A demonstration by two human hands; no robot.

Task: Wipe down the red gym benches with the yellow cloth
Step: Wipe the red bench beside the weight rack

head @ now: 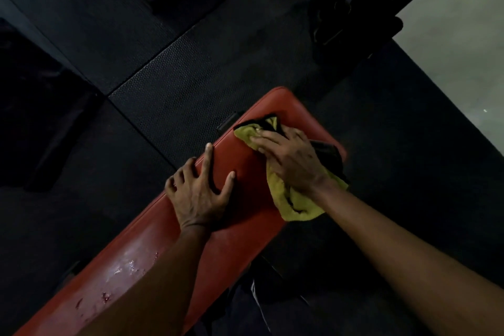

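Observation:
A red padded gym bench runs from the lower left up to the middle of the view. Near its far end lies the yellow cloth, with dark patches, partly draped over the bench's right edge. My right hand presses flat on the cloth with straight fingers. My left hand rests on the bench's left side, fingers spread, some over the left edge. The near part of the pad shows worn, scuffed spots.
Black rubber floor mats surround the bench. A black equipment stand with upright bars is at the upper right, beside pale bare floor. Dark equipment sits at the left.

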